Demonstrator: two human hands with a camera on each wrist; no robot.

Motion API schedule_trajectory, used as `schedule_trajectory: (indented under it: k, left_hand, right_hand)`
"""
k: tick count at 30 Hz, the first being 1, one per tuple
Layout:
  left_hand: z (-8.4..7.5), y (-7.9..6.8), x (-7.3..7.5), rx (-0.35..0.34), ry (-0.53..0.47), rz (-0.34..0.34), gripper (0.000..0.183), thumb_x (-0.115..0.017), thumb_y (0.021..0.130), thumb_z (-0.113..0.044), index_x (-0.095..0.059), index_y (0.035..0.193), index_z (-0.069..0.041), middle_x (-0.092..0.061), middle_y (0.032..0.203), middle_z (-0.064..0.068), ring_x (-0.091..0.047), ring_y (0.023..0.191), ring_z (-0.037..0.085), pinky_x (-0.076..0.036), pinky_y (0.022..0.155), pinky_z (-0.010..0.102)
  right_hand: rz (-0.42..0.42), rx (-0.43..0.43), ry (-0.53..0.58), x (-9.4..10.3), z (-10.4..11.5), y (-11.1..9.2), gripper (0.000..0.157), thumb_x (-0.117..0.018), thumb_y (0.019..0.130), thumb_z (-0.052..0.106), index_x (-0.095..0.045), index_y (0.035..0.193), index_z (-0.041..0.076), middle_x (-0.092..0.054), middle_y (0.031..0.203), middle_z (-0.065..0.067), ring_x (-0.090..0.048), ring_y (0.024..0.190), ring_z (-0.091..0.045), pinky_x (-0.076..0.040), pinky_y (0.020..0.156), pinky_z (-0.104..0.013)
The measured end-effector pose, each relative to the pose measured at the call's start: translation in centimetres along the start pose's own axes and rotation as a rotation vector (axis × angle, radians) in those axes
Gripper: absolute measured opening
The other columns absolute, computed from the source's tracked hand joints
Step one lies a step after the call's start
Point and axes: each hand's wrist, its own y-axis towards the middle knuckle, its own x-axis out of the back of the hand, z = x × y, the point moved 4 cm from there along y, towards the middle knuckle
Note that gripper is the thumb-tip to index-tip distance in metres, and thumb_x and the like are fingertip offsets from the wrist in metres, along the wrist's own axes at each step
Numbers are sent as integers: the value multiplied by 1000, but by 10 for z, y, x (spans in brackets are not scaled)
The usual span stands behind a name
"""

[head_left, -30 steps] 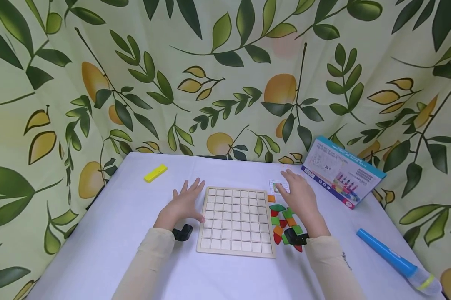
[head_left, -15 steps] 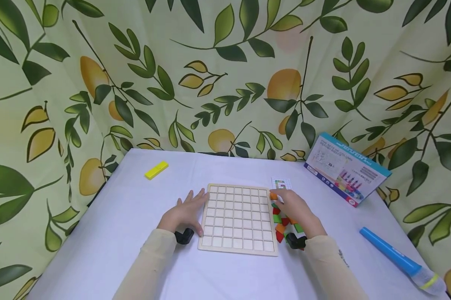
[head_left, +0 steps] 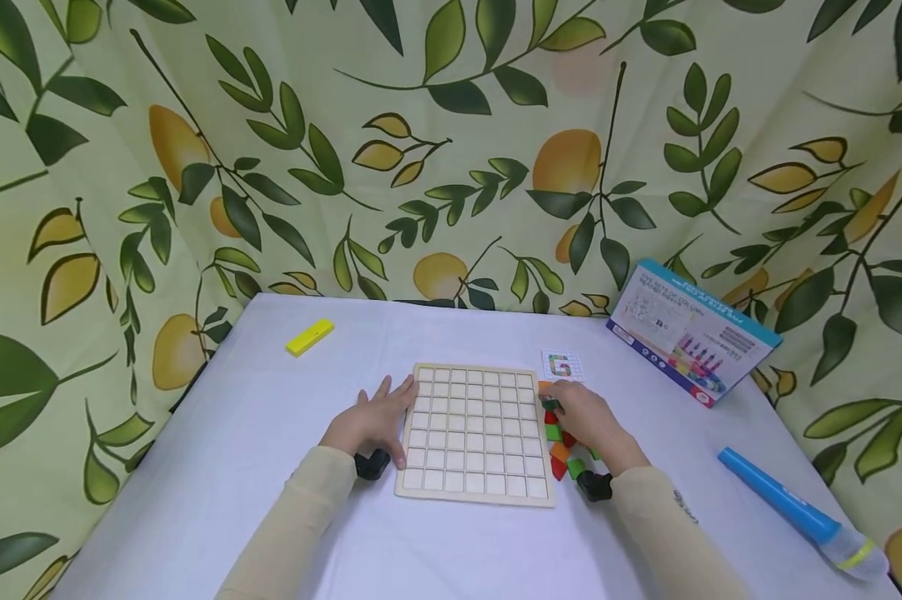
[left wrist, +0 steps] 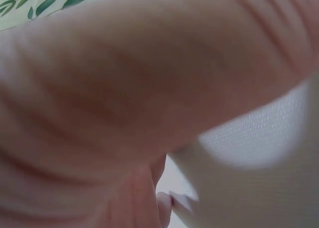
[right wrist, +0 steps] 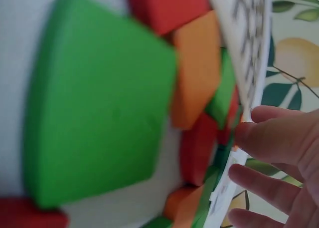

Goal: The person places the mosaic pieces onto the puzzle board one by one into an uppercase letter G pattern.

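The right hand point(head_left: 589, 419), fingers bent, has lowered to the coloured tiles point(head_left: 553, 432) beside the grid board point(head_left: 472, 433), seemingly choosing; any grip is unclear. The left hand point(head_left: 372, 423), fingers spread, rests at its left edge.

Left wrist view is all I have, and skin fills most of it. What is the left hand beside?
Observer: The left hand is spread along the left edge of a wooden board.
Operator: And on the board's opposite side?
Observer: The right hand is in among coloured tiles there; I can't tell whether it grips one.
Operator: Anything printed just beyond the board?
Observer: A small card showing a letter G lies past the far right corner.
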Motion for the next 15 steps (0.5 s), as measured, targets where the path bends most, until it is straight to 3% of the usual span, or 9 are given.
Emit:
schedule_trajectory:
  k: [5,15]
  left_hand:
    - [-1,4,3,5,-12,7,134,-90,43,-32,-11,149,-12,-2,155,4,7,139,35,-2,103,66]
    - [2,7,-2,20,-34,2,136,-91,40,-32,-12,149,-13,-2,155,3,7,139,35,-2,103,66]
  right_hand:
    - [-38,56,-104,5,0,2,33,-65,80,-1,-68,110,10,-59,111,-11,-54,93,-25,-49,84,-44]
    - [19,52,-132,2,-3,2,33,-71,77,4,-70,109,13,-58,102,-7,-49,82,-20,-51,77,-38]
